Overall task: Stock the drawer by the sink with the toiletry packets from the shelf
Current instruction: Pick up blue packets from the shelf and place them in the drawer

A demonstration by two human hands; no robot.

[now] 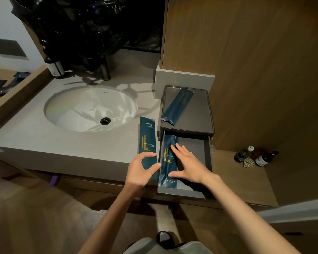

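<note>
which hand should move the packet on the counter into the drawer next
Left hand: it grips the counter packet beside the drawer; the right hand lies flat on the drawer packet.

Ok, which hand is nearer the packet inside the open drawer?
Right. The right hand rests flat on the drawer packet; the left hand is beside the drawer, gripping the counter packet.

a pale grey tabletop [44,136] is carrying a round white sink [77,110] sunk into it. a dark drawer unit [200,114] is sitting at its right end, and a blue packet [147,136] is lying flat just left of that unit. a labelled bottle [56,67] and a dark faucet [105,70] are standing behind the sink. a lower wooden shelf [246,180] at the right is holding a few small bottles [264,159].
</note>
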